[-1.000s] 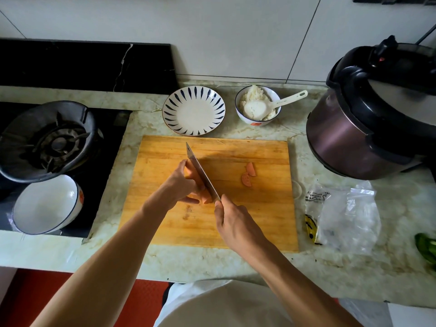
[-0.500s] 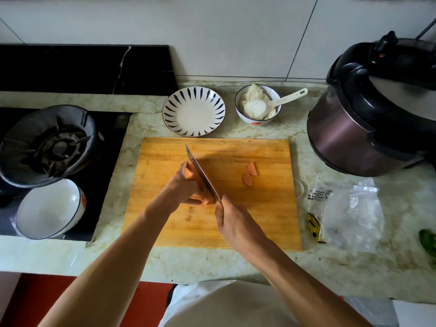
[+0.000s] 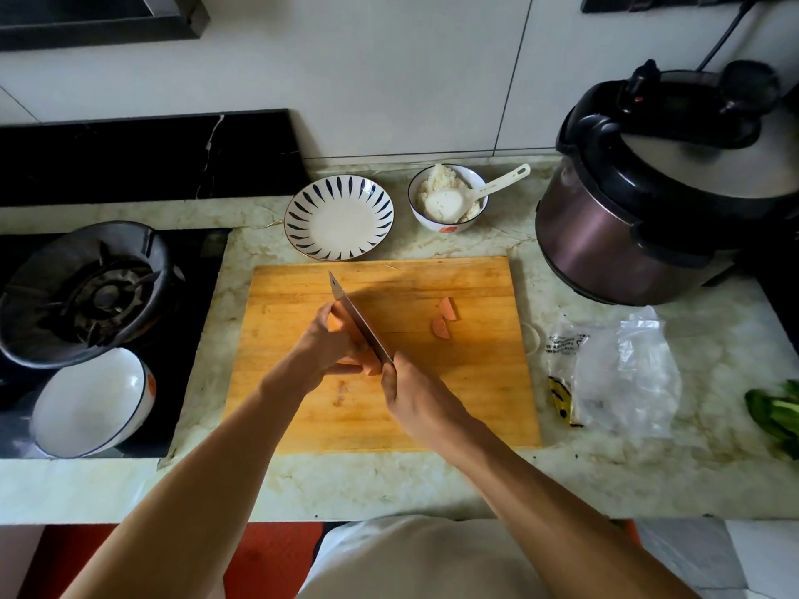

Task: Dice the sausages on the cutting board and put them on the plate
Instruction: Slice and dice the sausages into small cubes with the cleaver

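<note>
A wooden cutting board (image 3: 454, 391) lies in the middle of the counter. My left hand (image 3: 322, 348) curls over a pink sausage (image 3: 369, 364) and holds it down on the board; most of the sausage is hidden under my fingers. My right hand (image 3: 415, 393) grips the handle of a knife (image 3: 356, 317), whose blade stands on edge against my left knuckles. Two cut sausage pieces (image 3: 445, 318) lie to the right of the blade. The blue-striped white plate (image 3: 339, 216) sits behind the board with nothing on it.
A bowl of rice with a white spoon (image 3: 449, 200) stands beside the plate. A pressure cooker (image 3: 661, 196) fills the back right. A plastic bag (image 3: 618, 373) and greens (image 3: 778, 410) lie right of the board. Left are a gas burner (image 3: 86, 291) and a white bowl (image 3: 93, 402).
Both hands and the knife stay in nearly the same place over the sausage. The two cut pieces have not moved. The camera view has shifted slightly.
</note>
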Available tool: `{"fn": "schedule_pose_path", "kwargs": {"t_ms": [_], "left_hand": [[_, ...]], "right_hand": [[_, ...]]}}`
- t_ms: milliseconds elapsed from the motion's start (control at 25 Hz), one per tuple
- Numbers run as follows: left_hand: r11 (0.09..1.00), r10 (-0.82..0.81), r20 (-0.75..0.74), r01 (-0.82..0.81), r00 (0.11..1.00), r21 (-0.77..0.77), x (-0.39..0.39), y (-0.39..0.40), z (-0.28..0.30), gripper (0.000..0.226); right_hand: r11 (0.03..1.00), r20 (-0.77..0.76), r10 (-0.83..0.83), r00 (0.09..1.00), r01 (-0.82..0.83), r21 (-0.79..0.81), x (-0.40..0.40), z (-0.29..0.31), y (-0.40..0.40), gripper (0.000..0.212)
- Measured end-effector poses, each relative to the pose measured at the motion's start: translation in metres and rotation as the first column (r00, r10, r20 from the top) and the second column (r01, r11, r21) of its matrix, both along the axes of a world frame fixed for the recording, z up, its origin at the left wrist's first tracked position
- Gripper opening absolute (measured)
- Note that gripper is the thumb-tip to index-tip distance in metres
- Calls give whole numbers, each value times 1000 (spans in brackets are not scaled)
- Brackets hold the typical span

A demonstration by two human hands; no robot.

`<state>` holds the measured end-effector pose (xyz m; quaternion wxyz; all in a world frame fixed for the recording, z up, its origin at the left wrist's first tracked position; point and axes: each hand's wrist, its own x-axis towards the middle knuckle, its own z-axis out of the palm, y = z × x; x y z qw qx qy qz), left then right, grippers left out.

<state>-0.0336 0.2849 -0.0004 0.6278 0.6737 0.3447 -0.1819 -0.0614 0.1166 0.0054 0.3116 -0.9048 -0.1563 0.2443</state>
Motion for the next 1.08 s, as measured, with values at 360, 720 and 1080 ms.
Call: {"fn": "schedule_pose_path", "kwargs": {"t_ms": [360,720,1080], "left_hand": [[1000,-14,-7,14,1000,-14,-5,-3,-5,77],[999,-11,-27,10,1000,-37,-5,1,-5,82],[999,-38,-48,37,998,-37,-5,2,-6,79]], "right_hand": [[999,78,-5,997,7,-32,-8,-7,0,20],[998,14,22,1000,-21,-56,-14,2,-16,22],[999,57,-21,998,22,-28,-15,-9,-4,25]]}}
